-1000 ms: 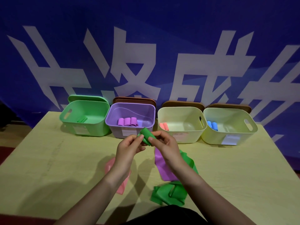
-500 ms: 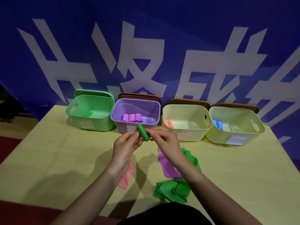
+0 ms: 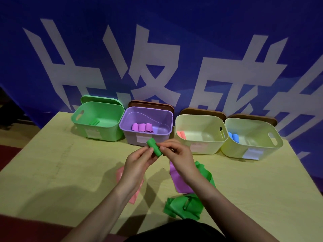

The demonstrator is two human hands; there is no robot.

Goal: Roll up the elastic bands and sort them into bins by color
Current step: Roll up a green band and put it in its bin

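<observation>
A rolled green band [image 3: 154,147] is held above the table in front of the purple bin [image 3: 167,117]. My left hand [image 3: 138,161] pinches its near side and my right hand [image 3: 176,154] pinches its right end. The green bin [image 3: 111,133] at the back left holds one green roll [image 3: 94,122]. The purple bin holds three purple rolls [image 3: 142,127]. Two cream bins follow: one [image 3: 202,147] with pink rolls [image 3: 181,135], one [image 3: 234,151] with blue rolls [image 3: 234,137]. Loose on the table lie a pink band [image 3: 134,198], a purple band [image 3: 180,182] and green bands [image 3: 183,206].
The yellow table [image 3: 61,172] runs to an edge on the left and right. Lids lean behind the bins against a blue banner [image 3: 157,49] with white characters. A dark garment [image 3: 174,231] fills the bottom edge.
The green roll has been turned and tightened between both hands, which stay together in front of the purple bin. The view has shifted slightly.
</observation>
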